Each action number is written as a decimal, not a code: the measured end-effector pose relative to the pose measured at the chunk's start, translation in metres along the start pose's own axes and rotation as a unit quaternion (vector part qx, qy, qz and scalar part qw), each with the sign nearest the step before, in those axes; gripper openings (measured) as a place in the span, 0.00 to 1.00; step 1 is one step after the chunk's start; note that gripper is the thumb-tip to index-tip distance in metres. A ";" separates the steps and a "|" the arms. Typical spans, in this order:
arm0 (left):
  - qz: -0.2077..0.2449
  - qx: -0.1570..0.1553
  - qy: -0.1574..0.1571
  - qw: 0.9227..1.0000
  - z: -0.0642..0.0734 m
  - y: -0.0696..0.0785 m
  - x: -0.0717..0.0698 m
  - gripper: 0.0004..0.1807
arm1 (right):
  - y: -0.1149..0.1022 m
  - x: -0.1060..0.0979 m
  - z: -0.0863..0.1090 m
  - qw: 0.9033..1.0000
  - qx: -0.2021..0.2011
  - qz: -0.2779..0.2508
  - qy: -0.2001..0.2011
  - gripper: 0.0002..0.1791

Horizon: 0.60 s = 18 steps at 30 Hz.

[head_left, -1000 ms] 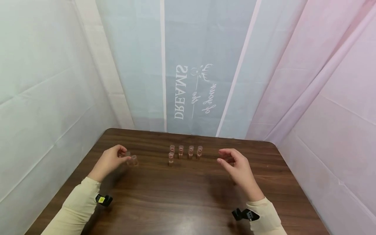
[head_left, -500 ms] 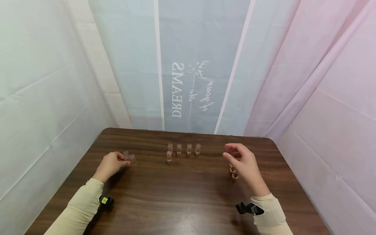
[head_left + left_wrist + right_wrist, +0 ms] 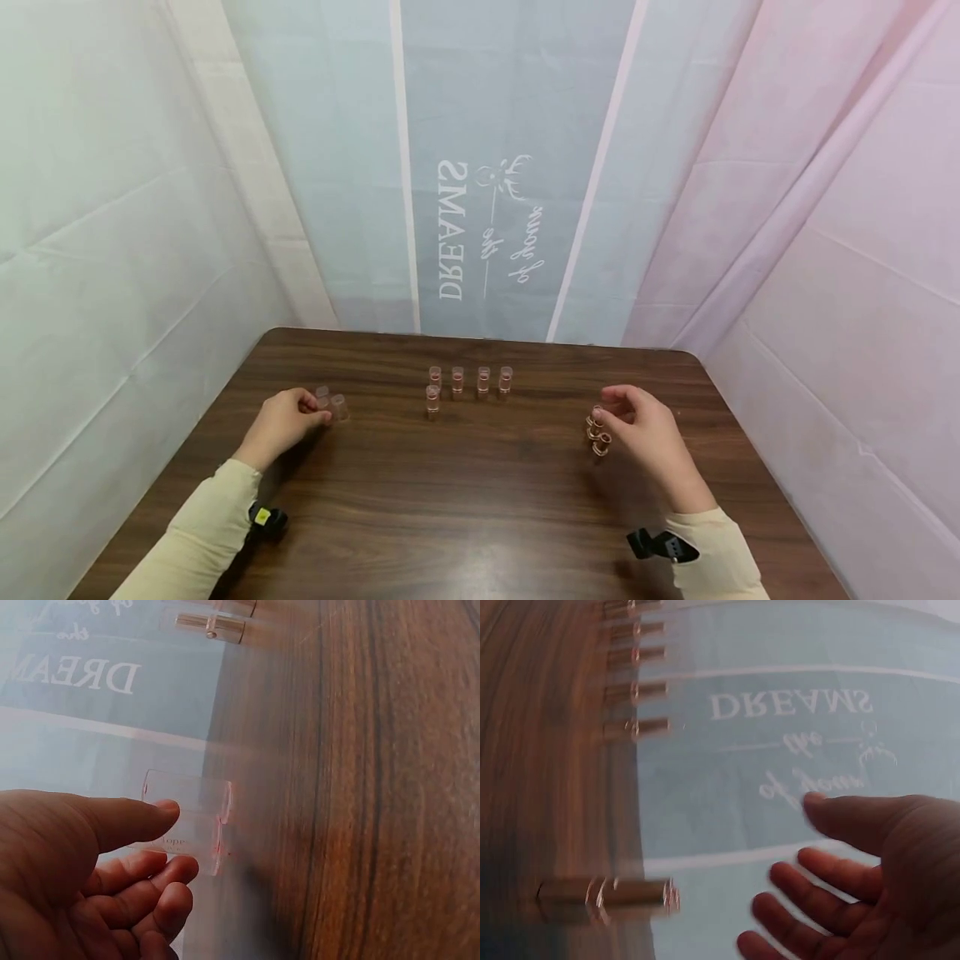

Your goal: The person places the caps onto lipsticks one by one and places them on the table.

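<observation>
In the left wrist view, my left hand [image 3: 97, 862] has its thumb and curled fingers around a clear cap [image 3: 180, 844] with small lettering. Another clear cap [image 3: 340, 407] stands right beside it on the table. My right hand [image 3: 648, 429] hovers at the right of the table, thumb and fingers apart, close by a few bronze-gold lipstick tubes [image 3: 602, 444]. In the right wrist view nothing lies between its fingers, and a gold lipstick tube [image 3: 607, 898] stands apart from the fingertips.
Several clear-capped lipsticks [image 3: 483, 382] stand in the middle, mostly in a row towards the back of the wooden table [image 3: 435, 500]. One capped lipstick [image 3: 432, 402] is in front of the row's left end. A printed cloth [image 3: 517, 100] hangs behind the table's far edge.
My right hand has moved right and nearer to me, bringing the bronze-gold tubes into view. The left hand has shifted slightly and stays at the clear caps.
</observation>
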<state>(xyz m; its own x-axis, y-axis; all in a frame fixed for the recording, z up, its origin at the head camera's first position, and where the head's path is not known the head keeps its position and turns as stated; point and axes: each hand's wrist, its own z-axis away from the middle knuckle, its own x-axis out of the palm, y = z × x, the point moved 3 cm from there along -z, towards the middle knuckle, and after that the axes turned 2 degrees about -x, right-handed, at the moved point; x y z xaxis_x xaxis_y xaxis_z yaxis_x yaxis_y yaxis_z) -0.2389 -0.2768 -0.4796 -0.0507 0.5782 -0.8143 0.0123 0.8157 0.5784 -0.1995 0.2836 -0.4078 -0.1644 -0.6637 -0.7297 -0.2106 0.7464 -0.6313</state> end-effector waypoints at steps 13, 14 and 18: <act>0.007 0.023 0.034 0.999 0.012 0.024 -0.026 0.14 | 0.047 0.004 0.021 0.990 0.091 0.053 -0.090 0.33; 0.010 0.026 0.033 0.999 0.012 0.028 -0.027 0.14 | 0.050 0.007 0.022 0.989 0.098 0.052 -0.095 0.32; 0.017 0.039 0.037 0.998 0.014 0.040 -0.033 0.14 | 0.058 0.019 0.024 0.987 0.109 0.058 -0.105 0.29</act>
<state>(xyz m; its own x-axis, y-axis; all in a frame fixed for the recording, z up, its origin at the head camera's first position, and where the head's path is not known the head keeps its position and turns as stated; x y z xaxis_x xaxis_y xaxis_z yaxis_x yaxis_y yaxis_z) -0.2226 -0.2634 -0.4304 -0.1224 0.6050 -0.7867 0.0932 0.7962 0.5978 -0.1923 0.3157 -0.4645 0.0334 -0.5646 -0.8247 0.0133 0.8253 -0.5645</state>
